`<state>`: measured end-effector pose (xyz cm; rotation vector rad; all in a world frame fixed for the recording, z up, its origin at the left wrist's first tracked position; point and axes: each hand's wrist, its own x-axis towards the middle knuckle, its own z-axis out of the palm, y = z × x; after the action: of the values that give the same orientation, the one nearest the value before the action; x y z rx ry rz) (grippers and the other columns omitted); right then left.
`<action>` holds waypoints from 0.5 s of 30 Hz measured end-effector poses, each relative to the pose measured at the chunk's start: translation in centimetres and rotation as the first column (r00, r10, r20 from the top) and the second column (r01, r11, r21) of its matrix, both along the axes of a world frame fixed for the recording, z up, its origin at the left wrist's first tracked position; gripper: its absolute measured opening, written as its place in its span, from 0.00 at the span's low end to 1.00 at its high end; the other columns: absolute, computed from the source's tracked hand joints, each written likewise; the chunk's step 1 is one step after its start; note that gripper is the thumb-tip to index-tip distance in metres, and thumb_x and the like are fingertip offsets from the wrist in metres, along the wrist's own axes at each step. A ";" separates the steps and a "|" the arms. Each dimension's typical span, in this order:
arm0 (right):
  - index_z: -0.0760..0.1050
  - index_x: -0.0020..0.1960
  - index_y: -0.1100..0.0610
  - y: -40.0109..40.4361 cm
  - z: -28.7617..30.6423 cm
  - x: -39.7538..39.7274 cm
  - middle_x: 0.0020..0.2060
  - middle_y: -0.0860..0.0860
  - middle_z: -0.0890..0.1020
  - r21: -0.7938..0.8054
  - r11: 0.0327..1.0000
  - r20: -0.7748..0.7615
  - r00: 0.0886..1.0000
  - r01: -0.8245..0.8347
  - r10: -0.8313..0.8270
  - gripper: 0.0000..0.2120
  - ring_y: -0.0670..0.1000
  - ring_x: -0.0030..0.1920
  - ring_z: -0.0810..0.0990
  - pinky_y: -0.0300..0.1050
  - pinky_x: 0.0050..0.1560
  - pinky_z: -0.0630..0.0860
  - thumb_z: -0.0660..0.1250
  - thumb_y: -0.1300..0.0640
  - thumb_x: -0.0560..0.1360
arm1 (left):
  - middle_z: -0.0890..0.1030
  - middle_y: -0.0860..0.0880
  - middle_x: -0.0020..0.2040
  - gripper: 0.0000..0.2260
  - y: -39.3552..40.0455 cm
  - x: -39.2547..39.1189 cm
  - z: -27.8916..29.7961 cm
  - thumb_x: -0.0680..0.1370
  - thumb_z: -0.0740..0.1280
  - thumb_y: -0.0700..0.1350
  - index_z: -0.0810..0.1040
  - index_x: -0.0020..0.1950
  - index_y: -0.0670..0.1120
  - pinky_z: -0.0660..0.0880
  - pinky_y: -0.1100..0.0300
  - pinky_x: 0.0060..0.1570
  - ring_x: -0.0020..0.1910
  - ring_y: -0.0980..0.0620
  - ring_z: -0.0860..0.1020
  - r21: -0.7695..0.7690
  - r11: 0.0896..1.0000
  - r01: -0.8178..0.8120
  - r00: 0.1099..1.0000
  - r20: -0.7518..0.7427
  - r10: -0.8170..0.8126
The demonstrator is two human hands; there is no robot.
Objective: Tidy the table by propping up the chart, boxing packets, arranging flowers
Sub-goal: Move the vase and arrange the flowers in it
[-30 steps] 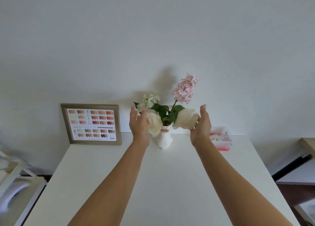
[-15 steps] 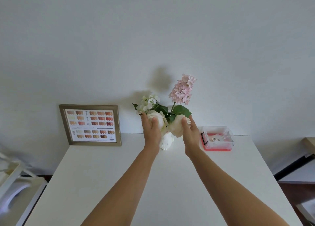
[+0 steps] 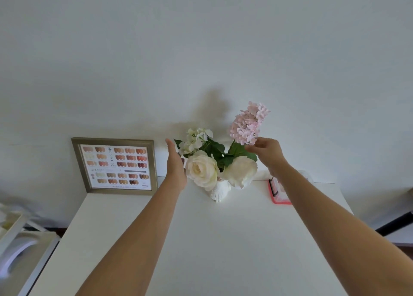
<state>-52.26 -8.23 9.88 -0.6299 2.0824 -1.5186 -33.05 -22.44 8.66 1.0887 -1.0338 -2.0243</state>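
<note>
A white vase (image 3: 220, 190) stands at the back of the white table (image 3: 201, 251) and holds two cream roses (image 3: 201, 170), small white blossoms (image 3: 197, 137) and a tall pink hydrangea (image 3: 249, 123). My left hand (image 3: 175, 164) is flat and open just left of the left rose. My right hand (image 3: 267, 152) pinches the underside of the pink hydrangea. The framed colour chart (image 3: 115, 166) leans upright against the wall at the left. A clear box with a red base (image 3: 279, 193) is partly hidden behind my right forearm.
The white wall rises right behind the table. A white rack with a rounded white object (image 3: 15, 246) stands off the table's left edge. A dark bar and pale furniture (image 3: 395, 224) lie to the right.
Both hands left the roses. My left hand drew out to the left and opened; my right hand rose to the pink hydrangea and pinched it. The roses spread apart again.
</note>
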 end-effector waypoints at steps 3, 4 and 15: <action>0.83 0.42 0.56 -1.9 0.2 -0.2 0.43 0.57 0.85 0.012 0.994 -0.020 0.994 -0.109 0.109 0.08 0.55 0.43 0.82 0.49 0.45 0.80 0.78 0.59 0.64 | 0.72 0.46 0.69 0.33 -0.4 -0.6 0.0 0.74 0.46 0.71 0.65 0.71 0.52 0.71 0.45 0.64 0.64 0.45 0.74 -0.015 0.997 0.081 0.995 -0.060 -0.082; 0.83 0.42 0.57 -2.3 0.2 -0.1 0.42 0.58 0.84 -0.003 0.991 -0.029 0.991 -0.132 0.132 0.08 0.55 0.42 0.82 0.50 0.46 0.80 0.78 0.59 0.64 | 0.75 0.47 0.65 0.32 -0.6 -0.8 0.0 0.74 0.45 0.71 0.69 0.67 0.53 0.75 0.46 0.60 0.60 0.46 0.76 -0.029 0.996 0.087 0.994 -0.062 -0.088; 0.84 0.44 0.58 -4.7 0.8 0.3 0.42 0.55 0.86 -0.167 0.968 -0.097 0.980 -0.188 0.173 0.08 0.53 0.45 0.85 0.48 0.52 0.81 0.78 0.60 0.65 | 0.73 0.52 0.66 0.32 -1.9 -2.8 0.0 0.74 0.44 0.70 0.60 0.73 0.56 0.76 0.53 0.53 0.57 0.52 0.76 -0.117 0.972 0.202 0.971 -0.103 -0.214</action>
<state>-52.00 -12.93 10.67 -0.9353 1.9025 -1.6049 -35.81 -24.31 8.66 0.8268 -1.2234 -2.1411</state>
